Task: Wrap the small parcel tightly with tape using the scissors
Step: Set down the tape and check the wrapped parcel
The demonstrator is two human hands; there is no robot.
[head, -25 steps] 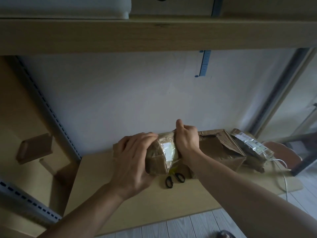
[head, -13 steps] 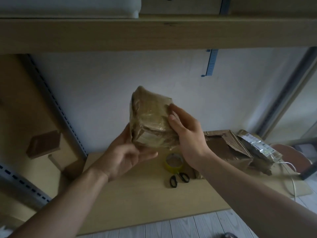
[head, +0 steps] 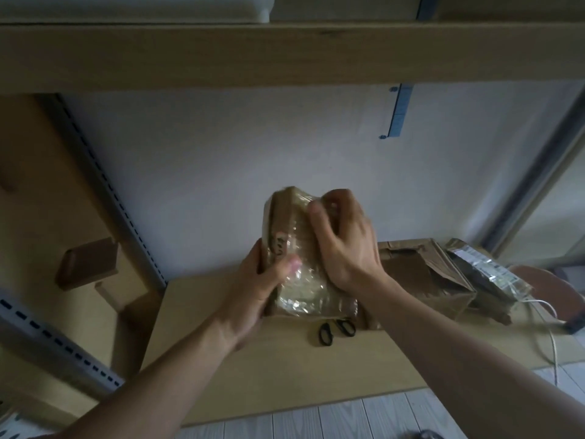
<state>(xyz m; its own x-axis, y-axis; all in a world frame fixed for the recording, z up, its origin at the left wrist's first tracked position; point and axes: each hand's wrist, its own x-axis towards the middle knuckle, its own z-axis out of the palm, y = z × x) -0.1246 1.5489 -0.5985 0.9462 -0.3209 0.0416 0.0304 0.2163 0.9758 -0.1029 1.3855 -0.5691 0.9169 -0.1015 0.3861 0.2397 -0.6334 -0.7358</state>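
Currently my left grip (head: 261, 282) clamps the parcel (head: 289, 236) low, my right grip (head: 345, 245) curls over its top, upright above the counter (head: 253, 369). Uneven pressing may wrinkle the tape (head: 300, 288); scissors (head: 335, 329) lie below.

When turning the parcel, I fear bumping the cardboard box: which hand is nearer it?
Right: the right hand grips the parcel beside the cardboard box; the left hand holds its far side.

Probably a home packing or storage corner: a wooden shelf (head: 285, 55) above the fingers (head: 334, 199), slotted metal rails (head: 106, 185) to their left, opened cardboard boxes (head: 421, 280) to their right, plank floor (head: 316, 419) below.
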